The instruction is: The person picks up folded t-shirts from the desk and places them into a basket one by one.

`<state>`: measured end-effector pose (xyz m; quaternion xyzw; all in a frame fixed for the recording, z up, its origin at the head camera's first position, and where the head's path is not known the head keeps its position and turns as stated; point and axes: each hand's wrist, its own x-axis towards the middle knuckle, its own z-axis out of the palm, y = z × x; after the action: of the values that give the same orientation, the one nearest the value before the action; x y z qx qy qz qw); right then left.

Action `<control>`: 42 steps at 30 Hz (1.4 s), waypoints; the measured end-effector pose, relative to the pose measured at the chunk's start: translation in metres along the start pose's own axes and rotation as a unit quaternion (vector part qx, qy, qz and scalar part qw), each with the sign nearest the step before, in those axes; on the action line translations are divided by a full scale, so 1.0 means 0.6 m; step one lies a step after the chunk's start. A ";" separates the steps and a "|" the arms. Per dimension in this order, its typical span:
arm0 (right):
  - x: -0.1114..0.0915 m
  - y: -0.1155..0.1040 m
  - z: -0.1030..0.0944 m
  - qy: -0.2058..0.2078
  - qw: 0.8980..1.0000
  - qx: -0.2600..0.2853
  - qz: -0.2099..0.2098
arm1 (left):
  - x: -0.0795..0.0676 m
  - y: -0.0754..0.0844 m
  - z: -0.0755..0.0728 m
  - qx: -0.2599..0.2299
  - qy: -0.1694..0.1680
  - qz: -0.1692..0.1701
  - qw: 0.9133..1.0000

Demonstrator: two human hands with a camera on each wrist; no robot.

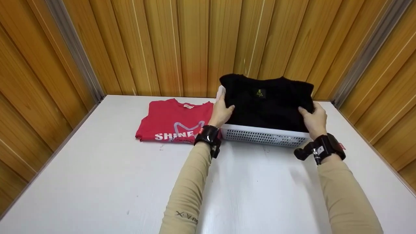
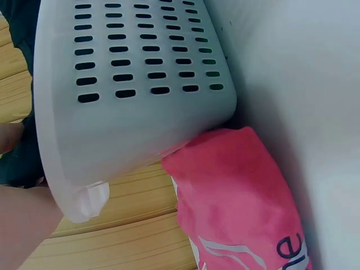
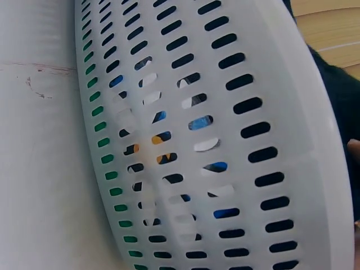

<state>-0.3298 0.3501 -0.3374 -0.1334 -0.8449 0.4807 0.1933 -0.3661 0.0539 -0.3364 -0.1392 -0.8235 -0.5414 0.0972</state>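
Observation:
A folded black shirt (image 1: 266, 109) with a small yellow-green mark near its neckline lies over the top of a white slotted basket (image 1: 265, 137). My left hand (image 1: 222, 112) pinches the shirt's left side, thumb on top, at the basket's left end. On the opposite side my right hand (image 1: 316, 119) holds the right edge the same way. The left wrist view has the basket's rim close beside part of the left hand (image 2: 25, 222). Through the slots in the right wrist view, coloured contents show inside the basket (image 3: 315, 169).
A folded red shirt (image 1: 175, 117) with white lettering lies on the white table (image 1: 107, 172), right against the basket's left side. Wood-patterned wall panels (image 1: 195, 48) rise behind the table and along both sides.

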 end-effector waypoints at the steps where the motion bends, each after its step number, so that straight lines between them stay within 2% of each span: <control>1: 0.000 -0.001 0.000 0.001 1.000 -0.008 0.005 | 0.000 -0.001 0.001 0.003 -0.004 -0.004 1.000; 8: 0.001 -0.003 0.002 0.009 0.999 -0.035 0.040 | 0.005 -0.003 0.007 0.042 -0.036 -0.046 0.997; 10: 0.003 -0.003 0.001 0.003 0.998 -0.042 0.048 | 0.013 -0.015 0.014 0.061 -0.040 -0.040 0.997; 14: 0.007 -0.001 -0.004 -0.039 0.996 -0.052 0.067 | 0.011 -0.012 0.016 0.081 -0.048 -0.050 0.994; 16: 0.007 -0.001 -0.007 -0.063 0.993 -0.065 0.073 | 0.000 0.002 0.012 0.080 -0.050 -0.058 0.994; 18: 0.005 -0.003 -0.009 -0.076 0.991 -0.086 0.070 | -0.008 0.005 0.011 0.075 -0.043 -0.051 0.995; 20: 0.003 -0.007 -0.008 -0.075 0.989 -0.111 0.057 | -0.015 0.009 0.007 0.074 -0.035 -0.043 0.996; 25: -0.004 -0.022 -0.004 -0.040 0.985 -0.165 0.000 | -0.031 0.009 -0.005 0.067 -0.008 -0.007 0.998; 28: -0.010 -0.030 -0.005 -0.028 0.986 -0.159 -0.035 | -0.041 0.004 -0.014 0.051 0.016 0.028 0.998; 32: -0.025 -0.035 -0.001 -0.016 0.989 -0.125 -0.077 | -0.057 -0.004 -0.030 0.043 0.048 0.080 0.995; 38: -0.069 -0.053 0.031 0.027 0.986 -0.084 -0.144 | -0.089 -0.022 -0.065 0.118 0.074 0.131 0.982; 42: -0.101 -0.070 0.060 0.031 0.979 -0.051 -0.196 | -0.108 -0.039 -0.089 0.174 0.081 0.150 0.970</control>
<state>-0.2939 0.2763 -0.3297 0.0098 -0.8718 0.3851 0.3025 -0.3125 -0.0117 -0.3559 -0.1977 -0.8642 -0.3782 0.2665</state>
